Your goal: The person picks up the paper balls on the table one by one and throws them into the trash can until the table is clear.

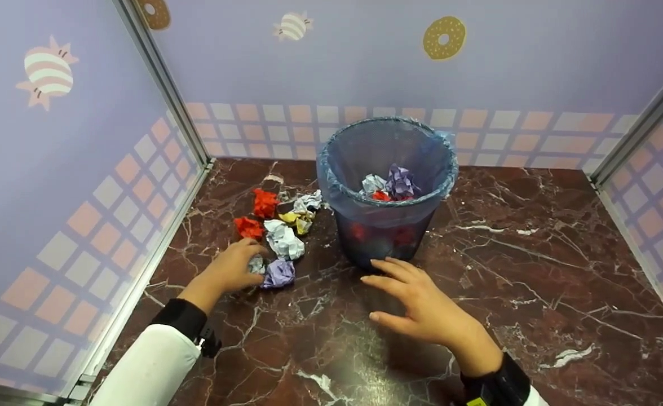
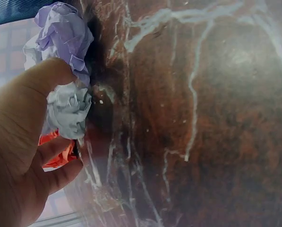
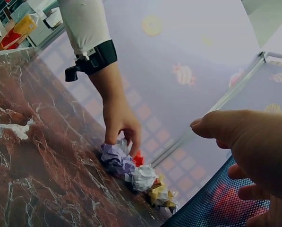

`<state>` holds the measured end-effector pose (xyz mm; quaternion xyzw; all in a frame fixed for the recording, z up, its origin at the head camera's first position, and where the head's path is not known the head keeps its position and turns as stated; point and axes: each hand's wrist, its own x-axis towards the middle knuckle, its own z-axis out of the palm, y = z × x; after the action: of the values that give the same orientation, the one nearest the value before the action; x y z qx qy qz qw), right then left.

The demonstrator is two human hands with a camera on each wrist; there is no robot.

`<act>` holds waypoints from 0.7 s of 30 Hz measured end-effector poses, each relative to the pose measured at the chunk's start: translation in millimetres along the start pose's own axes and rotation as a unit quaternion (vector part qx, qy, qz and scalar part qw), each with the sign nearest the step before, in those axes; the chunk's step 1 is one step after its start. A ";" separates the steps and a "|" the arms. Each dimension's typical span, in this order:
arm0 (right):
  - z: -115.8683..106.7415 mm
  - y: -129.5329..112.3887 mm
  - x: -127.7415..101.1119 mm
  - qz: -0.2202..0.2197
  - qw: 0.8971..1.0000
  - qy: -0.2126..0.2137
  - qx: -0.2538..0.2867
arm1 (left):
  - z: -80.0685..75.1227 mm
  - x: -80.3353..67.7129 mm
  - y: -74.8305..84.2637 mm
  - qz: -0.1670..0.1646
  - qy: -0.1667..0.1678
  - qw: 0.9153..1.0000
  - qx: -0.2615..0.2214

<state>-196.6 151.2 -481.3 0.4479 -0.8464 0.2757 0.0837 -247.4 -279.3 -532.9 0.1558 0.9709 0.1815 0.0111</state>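
Paper ball (image 1: 256, 264) pinched in left fingers (image 1: 251, 265), nr wall edge.

A small crumpled ball of pale grey-blue paper (image 1: 256, 264) is seen left of the mesh bin (image 1: 385, 169), at the near end of the scattered paper heap, resting on the marble. It is enclosed by curled fingers. A crumpled lilac ball (image 1: 278, 273) is pressed against it on the bin's side.
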 end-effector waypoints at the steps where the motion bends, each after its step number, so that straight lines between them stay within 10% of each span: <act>1: 0.1 0.3 -0.2 0.001 1.000 -0.001 0.002 | 1.8 -0.1 -1.6 0.000 0.000 1.000 -0.006; 21: 0.7 6.2 0.1 -0.003 1.000 0.007 -0.003 | 10.4 -6.9 -15.5 0.004 0.035 0.998 -0.047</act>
<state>-201.6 153.5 -484.3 0.4481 -0.8453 0.2762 0.0919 -244.6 -291.5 -548.4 0.1524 0.9605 0.2322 -0.0158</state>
